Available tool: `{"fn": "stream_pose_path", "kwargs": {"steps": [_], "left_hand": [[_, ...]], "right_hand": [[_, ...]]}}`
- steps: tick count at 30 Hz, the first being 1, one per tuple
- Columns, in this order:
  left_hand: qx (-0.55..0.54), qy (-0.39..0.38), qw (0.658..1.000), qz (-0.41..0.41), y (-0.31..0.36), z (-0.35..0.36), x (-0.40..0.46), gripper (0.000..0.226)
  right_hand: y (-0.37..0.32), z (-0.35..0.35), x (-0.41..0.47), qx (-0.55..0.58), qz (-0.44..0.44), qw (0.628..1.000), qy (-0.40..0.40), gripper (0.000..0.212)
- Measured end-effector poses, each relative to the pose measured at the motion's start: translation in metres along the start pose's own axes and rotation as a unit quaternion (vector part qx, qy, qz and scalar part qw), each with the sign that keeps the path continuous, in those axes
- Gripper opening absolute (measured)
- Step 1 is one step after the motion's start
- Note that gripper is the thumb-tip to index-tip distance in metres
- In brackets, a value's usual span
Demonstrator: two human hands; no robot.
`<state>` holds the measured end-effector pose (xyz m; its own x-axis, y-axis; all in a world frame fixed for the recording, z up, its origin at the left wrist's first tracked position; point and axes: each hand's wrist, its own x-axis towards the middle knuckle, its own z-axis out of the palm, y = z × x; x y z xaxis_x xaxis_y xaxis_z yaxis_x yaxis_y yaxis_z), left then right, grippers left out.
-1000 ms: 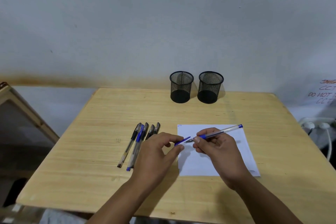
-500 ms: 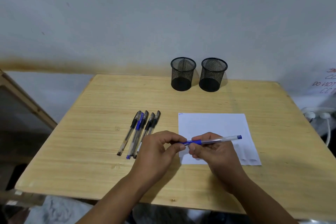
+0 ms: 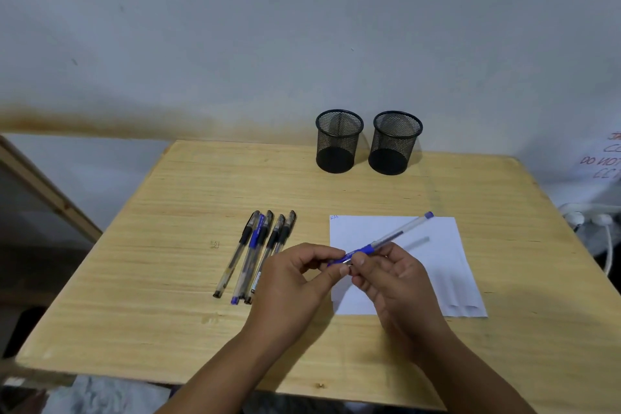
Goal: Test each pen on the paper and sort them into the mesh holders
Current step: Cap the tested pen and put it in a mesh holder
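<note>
Above the near left corner of the white paper (image 3: 437, 265) both hands meet on a blue pen (image 3: 400, 233). My right hand (image 3: 393, 279) grips its barrel near the blue grip, the far end pointing up and right. My left hand (image 3: 295, 279) pinches the blue cap at the pen's tip end. Several capped pens (image 3: 258, 252) lie side by side on the wooden table (image 3: 168, 245), left of the paper. Two black mesh holders, one left (image 3: 338, 141) and one right (image 3: 395, 143), stand at the table's far edge; I see nothing inside them.
A small blue scribble marks the paper's far left corner. A wooden frame (image 3: 43, 191) leans at the left beyond the table. White plugs and cables (image 3: 594, 225) sit off the right edge. A wall rises right behind the holders.
A second ago the cap was off, held apart in my left hand. It now sits against the pen's tip end, and the pen's far end has tilted upward.
</note>
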<state>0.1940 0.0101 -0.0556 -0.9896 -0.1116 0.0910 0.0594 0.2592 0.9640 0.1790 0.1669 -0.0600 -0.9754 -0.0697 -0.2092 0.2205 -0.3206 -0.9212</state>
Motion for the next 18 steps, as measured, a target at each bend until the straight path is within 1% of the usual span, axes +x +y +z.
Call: {"fn": "stream_pose_path", "kwargs": {"steps": [3, 6, 9, 11, 13, 15, 18], "left_hand": [[-0.018, 0.000, 1.000, 0.000, 0.000, 0.001, 0.007, 0.019], [-0.026, 0.014, 0.999, -0.012, 0.002, -0.002, 0.024, 0.018], [-0.021, 0.039, 0.999, -0.026, 0.004, -0.009, 0.056, 0.018], [0.000, 0.058, 0.998, -0.028, 0.006, -0.012, 0.083, 0.021], [0.031, 0.071, 0.997, -0.028, 0.006, -0.011, 0.112, 0.030], [0.053, 0.078, 0.995, -0.032, 0.006, -0.007, 0.140, 0.042], [0.072, 0.074, 0.994, -0.047, 0.003, -0.001, 0.174, 0.065]], "right_hand": [[-0.011, 0.005, 0.010, -0.046, -0.027, 0.998, 0.021, 0.005], [-0.037, 0.003, 0.033, -0.103, -0.060, 0.990, 0.072, 0.006], [-0.070, -0.002, 0.064, -0.183, -0.092, 0.975, 0.089, 0.005], [-0.090, -0.005, 0.086, -0.255, -0.117, 0.956, 0.084, 0.007], [-0.106, -0.006, 0.106, -0.331, -0.139, 0.930, 0.079, 0.007], [-0.119, -0.006, 0.124, -0.402, -0.165, 0.896, 0.089, 0.010], [-0.131, -0.002, 0.145, -0.470, -0.174, 0.861, 0.087, 0.008]]}}
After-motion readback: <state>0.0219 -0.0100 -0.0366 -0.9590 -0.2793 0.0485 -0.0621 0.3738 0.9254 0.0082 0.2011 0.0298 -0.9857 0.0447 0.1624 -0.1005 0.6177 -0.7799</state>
